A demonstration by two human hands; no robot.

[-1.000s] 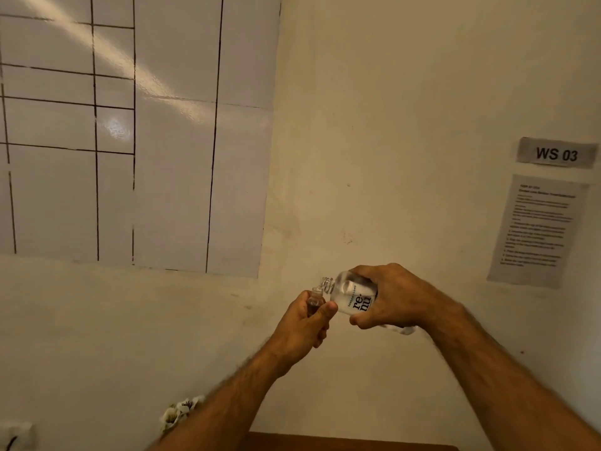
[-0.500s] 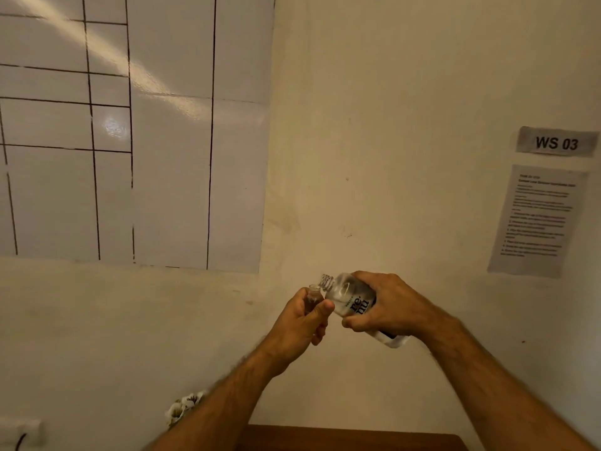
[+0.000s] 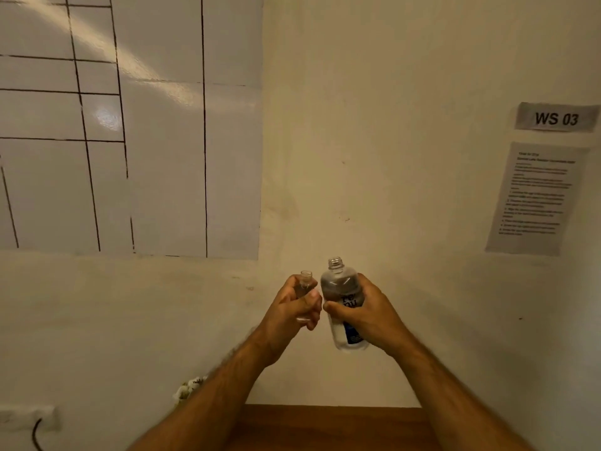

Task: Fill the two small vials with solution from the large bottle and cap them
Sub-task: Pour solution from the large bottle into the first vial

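Now upright — uncapped clear large bottle (image 3: 341, 288)

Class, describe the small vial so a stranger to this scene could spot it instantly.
Below the ruled whiteboard, two hands meet before the cream wall. The left hand grips the small vial. Unlike the labelled large bottle beside it, it is tiny, clear and unlabelled.

One small vial (image 3: 305, 281), one large bottle (image 3: 342, 307), two hands, two wall notices, one gridded whiteboard (image 3: 130, 125).

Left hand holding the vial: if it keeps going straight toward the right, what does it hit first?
Probably the large bottle in the right hand; the left hand and its vial sit beside it, depth unclear.
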